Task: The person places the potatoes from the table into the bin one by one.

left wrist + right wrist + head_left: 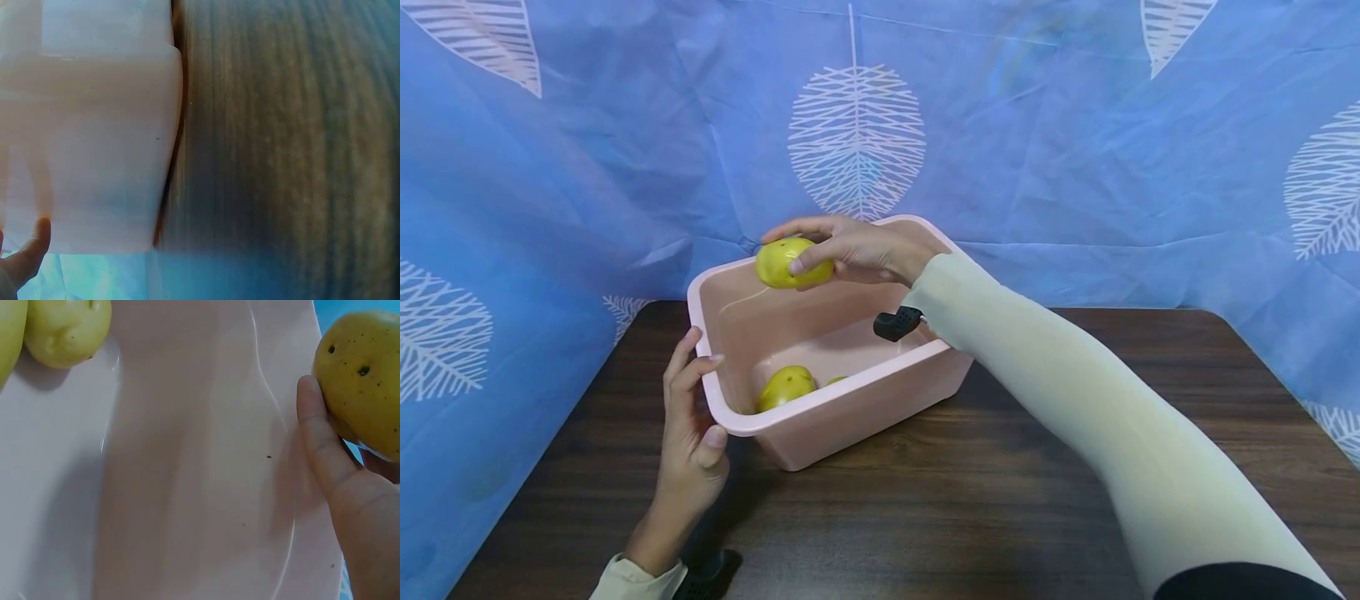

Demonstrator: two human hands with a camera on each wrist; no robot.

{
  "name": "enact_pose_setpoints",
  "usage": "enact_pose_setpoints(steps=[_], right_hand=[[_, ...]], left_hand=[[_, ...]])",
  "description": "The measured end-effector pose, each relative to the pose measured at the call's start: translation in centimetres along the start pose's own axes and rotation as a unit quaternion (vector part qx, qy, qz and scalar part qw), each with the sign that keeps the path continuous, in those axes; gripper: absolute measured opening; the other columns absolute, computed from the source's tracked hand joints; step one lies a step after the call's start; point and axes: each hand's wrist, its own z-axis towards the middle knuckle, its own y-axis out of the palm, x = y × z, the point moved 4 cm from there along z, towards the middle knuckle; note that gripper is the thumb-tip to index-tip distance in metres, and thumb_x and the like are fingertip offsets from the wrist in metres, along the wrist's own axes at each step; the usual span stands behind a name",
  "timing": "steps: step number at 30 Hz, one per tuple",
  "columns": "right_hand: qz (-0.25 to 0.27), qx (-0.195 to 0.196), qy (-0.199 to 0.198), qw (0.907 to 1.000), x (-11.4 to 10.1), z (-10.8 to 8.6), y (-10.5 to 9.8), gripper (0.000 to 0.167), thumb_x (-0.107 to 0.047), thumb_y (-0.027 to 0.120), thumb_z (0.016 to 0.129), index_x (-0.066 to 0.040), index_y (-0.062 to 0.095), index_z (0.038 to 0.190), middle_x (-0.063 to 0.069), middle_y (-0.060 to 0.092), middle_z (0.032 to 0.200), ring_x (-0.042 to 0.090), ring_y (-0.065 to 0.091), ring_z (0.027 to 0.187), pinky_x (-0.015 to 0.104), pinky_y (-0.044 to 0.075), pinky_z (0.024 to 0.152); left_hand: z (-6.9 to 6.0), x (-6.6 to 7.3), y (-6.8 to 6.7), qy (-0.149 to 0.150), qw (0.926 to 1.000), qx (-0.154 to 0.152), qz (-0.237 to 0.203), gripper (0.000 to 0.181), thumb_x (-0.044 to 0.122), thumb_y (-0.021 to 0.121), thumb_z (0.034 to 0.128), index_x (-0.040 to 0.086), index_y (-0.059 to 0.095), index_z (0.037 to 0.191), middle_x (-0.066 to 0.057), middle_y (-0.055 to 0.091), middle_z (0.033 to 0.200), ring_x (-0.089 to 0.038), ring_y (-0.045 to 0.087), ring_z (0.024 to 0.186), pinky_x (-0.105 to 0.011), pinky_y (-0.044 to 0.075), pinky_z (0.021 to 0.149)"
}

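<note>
A pink plastic bin point(857, 408) stands tilted at an angle to the view on the dark table. Its left rim is gripped by my left hand point(688, 433), a fingertip lying over the edge and the thumb outside near the front corner. Above the bin's far left part, my right hand point(857, 250) holds a yellow potato point(778, 265) between thumb and fingers. In the right wrist view this potato point(365, 381) shows dark pits and small specks. Another potato point(786, 387) lies on the bin's floor, with a further one point(69, 331) beside it, mostly hidden by the front wall in the head view.
The dark wooden table point(962, 517) extends in front of the bin and to its right. A blue cloth point(1022, 167) with white leaf prints hangs close behind. A black wrist camera mount point(897, 323) sits under my right sleeve, over the bin.
</note>
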Motion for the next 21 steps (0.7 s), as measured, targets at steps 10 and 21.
enact_pose_setpoints(steps=[10,21], right_hand=[[-0.005,-0.023,0.012,0.9997,0.3,0.1,0.3,0.062,0.0,0.062,0.095,-0.008,0.048,0.155,0.011,0.058,0.137,0.024,0.062,0.116,0.052,0.047,0.117],[-0.06,-0.032,0.054,0.9962,1.3,0.1,0.2,0.06,-0.007,0.064,0.096,-0.009,0.051,0.154,0.013,0.056,0.138,0.023,0.058,0.117,0.058,0.037,0.122]], left_hand=[[0.1,0.0,0.0,-0.003,1.0,-0.001,0.001,0.066,0.041,0.06,0.1022,0.0,0.038,0.149,0.002,0.01,0.174,-0.036,0.018,0.158,-0.051,0.04,0.115],[0.0,-0.1,-0.1,0.007,0.9999,-0.003,-0.007,0.069,0.045,0.06,0.1021,-0.001,0.038,0.148,0.0,0.01,0.174,-0.036,0.018,0.157,-0.041,0.041,0.116]])
